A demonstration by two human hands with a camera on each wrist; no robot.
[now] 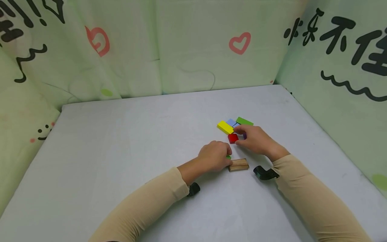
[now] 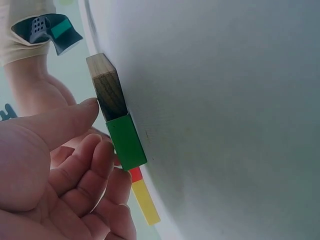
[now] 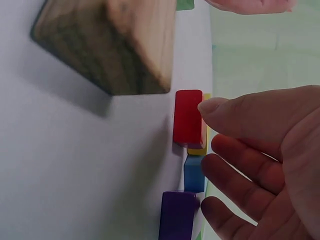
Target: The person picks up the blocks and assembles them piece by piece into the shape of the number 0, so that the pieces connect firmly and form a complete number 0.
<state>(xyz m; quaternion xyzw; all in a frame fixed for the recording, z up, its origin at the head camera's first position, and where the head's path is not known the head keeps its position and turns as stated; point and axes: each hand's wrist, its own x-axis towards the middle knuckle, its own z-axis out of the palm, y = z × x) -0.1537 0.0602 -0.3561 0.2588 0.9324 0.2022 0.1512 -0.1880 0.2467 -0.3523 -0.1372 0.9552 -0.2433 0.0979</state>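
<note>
Dark grain streaks the brown wooden block [image 1: 239,165].

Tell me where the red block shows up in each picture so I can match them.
Head: right of centre, the red block lies just left of the right hand.
Left wrist: a small red patch, below and slightly left of centre, between the green block and yellow block.
Right wrist: slightly right of centre, by the thumb tip.
Shared landmark: the wooden block.
</note>
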